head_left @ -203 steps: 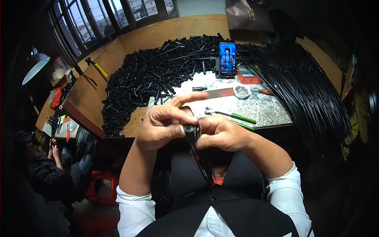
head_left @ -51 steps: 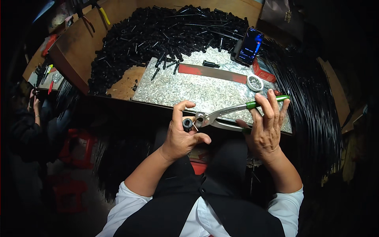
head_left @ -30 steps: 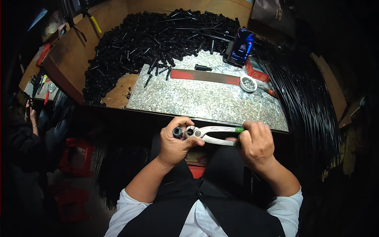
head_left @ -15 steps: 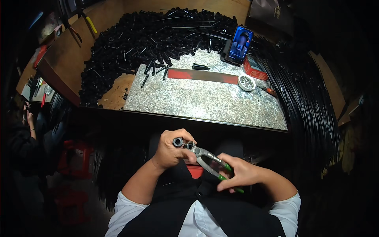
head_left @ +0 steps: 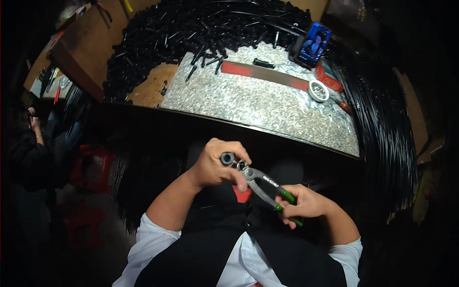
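Observation:
Closed around a black tubular part [head_left: 227,158], my left hand [head_left: 216,164] holds it with its round hollow end facing up. My right hand [head_left: 305,204] grips the green handles of a pair of pincers [head_left: 262,183]. The pincers' jaws meet a small metal piece beside the tube, close to my left fingers; whether they are clamped on it I cannot make out. Both hands are above my lap, in front of the bench edge. On the bench, the speckled work surface [head_left: 258,105] bears a long red-and-brown flat bar [head_left: 265,75].
A big heap of black tubular parts [head_left: 191,38] covers the back of the bench. At right stand a phone [head_left: 313,45], a white bowl [head_left: 318,91] of small metal bits, a red box [head_left: 329,77] and bundled black rods [head_left: 382,124]. Another person [head_left: 36,129] works at far left beside red stools [head_left: 93,167].
The bench has shifted and tilted in view. My hands, with the tubular part and the pincers, appear slightly farther right; the grips look the same.

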Available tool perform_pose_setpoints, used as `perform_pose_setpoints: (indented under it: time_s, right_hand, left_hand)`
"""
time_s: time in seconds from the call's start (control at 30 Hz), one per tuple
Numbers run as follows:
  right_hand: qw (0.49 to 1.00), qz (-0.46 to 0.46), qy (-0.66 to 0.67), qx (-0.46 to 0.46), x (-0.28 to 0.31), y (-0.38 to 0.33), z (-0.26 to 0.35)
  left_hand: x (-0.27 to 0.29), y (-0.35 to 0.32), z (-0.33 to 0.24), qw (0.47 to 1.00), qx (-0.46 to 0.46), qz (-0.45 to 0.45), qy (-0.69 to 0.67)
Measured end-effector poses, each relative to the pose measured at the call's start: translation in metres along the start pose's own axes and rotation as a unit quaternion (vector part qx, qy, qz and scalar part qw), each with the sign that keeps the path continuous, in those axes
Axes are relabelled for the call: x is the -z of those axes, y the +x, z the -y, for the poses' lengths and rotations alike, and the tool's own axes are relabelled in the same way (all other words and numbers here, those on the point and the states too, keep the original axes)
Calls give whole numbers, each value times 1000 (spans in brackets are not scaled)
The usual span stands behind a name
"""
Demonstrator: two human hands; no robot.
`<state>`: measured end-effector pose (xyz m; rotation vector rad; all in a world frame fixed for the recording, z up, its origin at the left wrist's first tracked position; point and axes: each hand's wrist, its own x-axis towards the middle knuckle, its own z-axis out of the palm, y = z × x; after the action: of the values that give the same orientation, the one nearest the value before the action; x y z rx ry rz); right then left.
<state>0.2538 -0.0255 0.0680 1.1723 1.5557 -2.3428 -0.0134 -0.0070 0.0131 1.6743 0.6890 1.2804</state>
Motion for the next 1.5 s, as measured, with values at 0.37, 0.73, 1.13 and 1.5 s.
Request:
perform_pose_setpoints:
  time_s: [0.37,0.73,1.13,1.5]
  right_hand:
    - [660,-325,-559,382,6,21,-16]
    - [940,-74,-316,104,8,11,7]
    - [833,-223,-451,232,11,16,7]
    - [840,-201,-452,222,19,12,15]
  left_hand:
    - [-2,-1,-10,994,74,-56,-62]
    - [0,6,0,995,73,20,-61]
    - [-12,10,4,998,55,-7,3]
    - [-15,12,5,997,56,-33,33]
